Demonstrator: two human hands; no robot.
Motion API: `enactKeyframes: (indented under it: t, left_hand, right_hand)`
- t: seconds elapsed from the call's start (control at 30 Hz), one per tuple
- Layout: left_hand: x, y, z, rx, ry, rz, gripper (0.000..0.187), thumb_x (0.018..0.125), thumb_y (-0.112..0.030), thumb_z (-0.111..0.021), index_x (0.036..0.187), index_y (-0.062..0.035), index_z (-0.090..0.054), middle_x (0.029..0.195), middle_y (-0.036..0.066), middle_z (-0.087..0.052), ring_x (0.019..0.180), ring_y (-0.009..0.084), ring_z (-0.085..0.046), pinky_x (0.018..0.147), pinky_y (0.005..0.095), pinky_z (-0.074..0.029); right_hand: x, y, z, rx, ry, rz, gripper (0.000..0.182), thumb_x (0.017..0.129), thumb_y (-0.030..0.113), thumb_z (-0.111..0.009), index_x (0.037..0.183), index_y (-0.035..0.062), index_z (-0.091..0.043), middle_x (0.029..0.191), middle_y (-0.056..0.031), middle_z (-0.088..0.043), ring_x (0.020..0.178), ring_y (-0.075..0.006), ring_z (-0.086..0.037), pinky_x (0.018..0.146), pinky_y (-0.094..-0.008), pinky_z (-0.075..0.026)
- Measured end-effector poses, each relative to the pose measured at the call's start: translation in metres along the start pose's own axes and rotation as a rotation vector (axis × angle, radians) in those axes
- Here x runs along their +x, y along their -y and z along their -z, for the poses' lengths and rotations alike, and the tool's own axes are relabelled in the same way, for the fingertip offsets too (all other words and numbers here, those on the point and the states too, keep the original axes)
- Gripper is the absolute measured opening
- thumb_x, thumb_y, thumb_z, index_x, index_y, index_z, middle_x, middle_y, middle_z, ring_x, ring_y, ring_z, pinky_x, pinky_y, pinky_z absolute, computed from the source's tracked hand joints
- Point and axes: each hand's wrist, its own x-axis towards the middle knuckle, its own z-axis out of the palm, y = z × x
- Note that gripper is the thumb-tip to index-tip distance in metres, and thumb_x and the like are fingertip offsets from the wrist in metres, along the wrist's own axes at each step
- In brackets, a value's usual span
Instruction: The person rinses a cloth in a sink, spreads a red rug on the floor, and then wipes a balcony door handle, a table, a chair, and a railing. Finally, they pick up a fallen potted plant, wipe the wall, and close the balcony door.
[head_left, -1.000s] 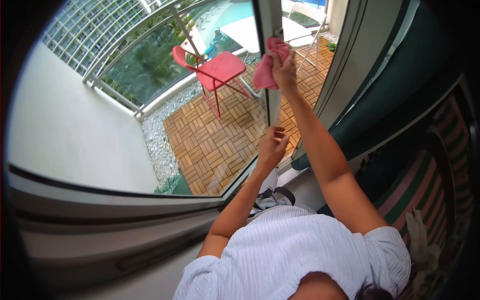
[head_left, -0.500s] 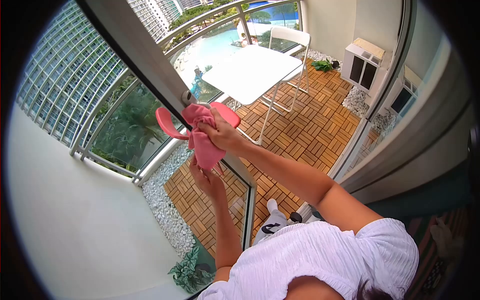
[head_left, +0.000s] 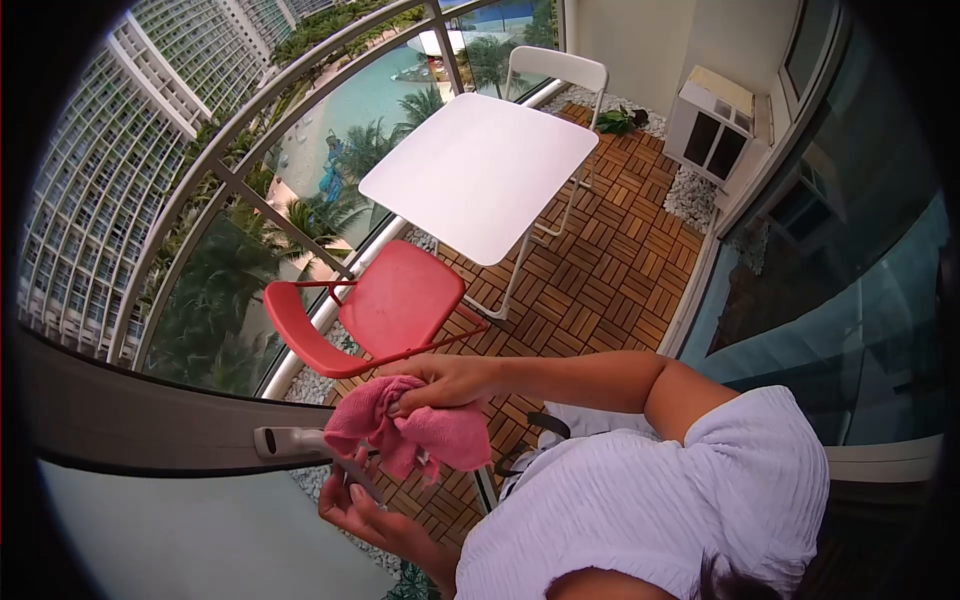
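Note:
My right hand [head_left: 440,385] grips a pink cloth [head_left: 452,436], which is bunched up and drapes over the outer part of a metal door handle [head_left: 290,441]. Just below it, my left hand [head_left: 375,515] has its fingers and thumb closed around the lower end of the handle's lever. The handle is mounted on the grey frame of a glass door [head_left: 180,420]. Part of the lever is hidden by the cloth.
Beyond the door, a red folding chair [head_left: 400,300] stands by the balcony railing [head_left: 215,160]. A white table [head_left: 480,170] and a white folding chair [head_left: 560,68] are behind it. An air-conditioner unit [head_left: 710,130] sits at the right, above wooden floor tiles [head_left: 610,250].
The door frame and its handle now lie lower and nearly level in view. Both hands and the cloth are lower too, and my left hand has come up against the lever. More of the red chair shows.

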Motion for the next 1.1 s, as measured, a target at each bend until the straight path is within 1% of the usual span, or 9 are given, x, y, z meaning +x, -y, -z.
enactKeyframes:
  t: [0.17, 0.23, 0.4, 0.43, 0.53, 0.63, 0.8, 0.93, 1.1]
  left_hand:
    - [0.024, 0.011, -0.029, 0.381, -0.263, -0.345, 0.023, 0.092, -0.010, -0.039, 0.110, 0.0035, -0.042, 0.115, 0.020, -0.048, 0.101, 0.0287, -0.056, 0.085, 0.0371, -0.048]
    - [0.036, 0.024, -0.039, 0.640, -0.514, -0.911, 0.060, 0.084, -0.016, -0.065, 0.135, -0.0091, -0.034, 0.144, 0.010, -0.030, 0.128, 0.0302, -0.033, 0.104, 0.0465, -0.030]
    - [0.111, 0.101, -0.180, 0.415, -0.173, -1.148, 0.019, 0.092, -0.004, -0.041, 0.109, 0.0039, -0.041, 0.111, 0.019, -0.048, 0.102, 0.0283, -0.055, 0.089, 0.0367, -0.047]
    - [0.117, 0.132, -0.229, 0.462, -0.087, -0.788, 0.014, 0.092, 0.000, -0.040, 0.105, 0.0043, -0.043, 0.107, 0.017, -0.049, 0.103, 0.0266, -0.054, 0.091, 0.0367, -0.044]
    - [0.147, 0.259, -0.352, 0.094, 0.327, 0.368, 0.035, 0.092, -0.006, -0.047, 0.124, 0.0062, -0.043, 0.122, 0.015, -0.049, 0.111, 0.0202, -0.049, 0.095, 0.0302, -0.039]
    - [0.138, 0.379, -0.418, 0.668, 0.797, 0.480, 0.084, 0.086, -0.026, -0.060, 0.139, 0.0112, -0.007, 0.136, 0.034, -0.029, 0.125, 0.0423, -0.035, 0.104, 0.0412, -0.030]
    - [0.148, 0.392, -0.461, 0.820, 0.668, 0.562, 0.095, 0.079, -0.017, -0.068, 0.142, 0.0024, 0.000, 0.118, 0.029, -0.047, 0.105, 0.0411, -0.051, 0.090, 0.0412, -0.041]
    - [0.147, 0.389, -0.463, 0.825, 0.613, 0.516, 0.095, 0.077, -0.012, -0.069, 0.144, -0.0043, -0.002, 0.111, 0.024, -0.052, 0.098, 0.0389, -0.054, 0.083, 0.0404, -0.044]
    - [0.151, 0.382, -0.468, 0.840, 0.603, 0.575, 0.097, 0.075, -0.011, -0.070, 0.145, -0.0047, -0.004, 0.112, 0.023, -0.051, 0.100, 0.0379, -0.054, 0.083, 0.0392, -0.044]
  right_hand:
    - [0.016, -0.011, 0.165, -0.172, -0.705, -0.031, 0.026, 0.083, 0.014, -0.060, 0.106, 0.0028, -0.056, 0.094, -0.0033, -0.060, 0.087, -0.0102, -0.056, 0.076, -0.0259, -0.048]
    - [0.019, -0.011, 0.247, -0.429, -0.842, -0.112, 0.030, 0.080, 0.019, -0.062, 0.105, 0.0035, -0.056, 0.090, -0.0065, -0.061, 0.083, -0.0152, -0.058, 0.075, -0.0278, -0.048]
    - [0.015, -0.062, 0.422, -1.548, -0.787, -0.238, 0.048, 0.076, 0.041, -0.064, 0.117, 0.0169, -0.056, 0.130, -0.0141, -0.045, 0.119, -0.0288, -0.044, 0.095, -0.0488, -0.036]
    - [0.015, -0.065, 0.453, -1.958, -0.651, -0.234, 0.050, 0.078, 0.044, -0.063, 0.121, 0.0211, -0.055, 0.137, -0.0117, -0.041, 0.127, -0.0299, -0.037, 0.100, -0.0541, -0.030]
    - [0.002, -0.058, 0.565, -1.918, -0.188, 0.100, 0.047, 0.082, 0.045, -0.057, 0.126, 0.0281, -0.052, 0.139, -0.0041, -0.039, 0.131, -0.0305, -0.030, 0.104, -0.0590, -0.019]
    - [-0.011, 0.000, 0.705, -1.948, -0.808, -0.105, 0.040, 0.087, 0.038, -0.054, 0.126, 0.0310, -0.051, 0.141, -0.0002, -0.036, 0.131, -0.0317, -0.028, 0.106, -0.0583, -0.017]
    - [0.017, 0.072, 0.914, -1.600, -2.002, -0.805, 0.043, 0.090, 0.038, -0.046, 0.130, 0.0247, -0.047, 0.144, -0.0050, -0.030, 0.133, -0.0384, -0.019, 0.105, -0.0624, -0.012]
    - [0.160, 0.044, 0.943, -1.812, -1.385, -0.106, 0.033, 0.084, 0.036, -0.055, 0.113, 0.0221, -0.062, 0.133, -0.0042, -0.045, 0.128, -0.0322, -0.031, 0.104, -0.0585, -0.019]
    - [0.262, -0.036, 0.772, -1.651, -0.502, 0.229, 0.040, 0.076, 0.048, -0.062, 0.104, 0.0197, -0.066, 0.124, -0.0033, -0.052, 0.126, -0.0296, -0.035, 0.104, -0.0547, -0.024]
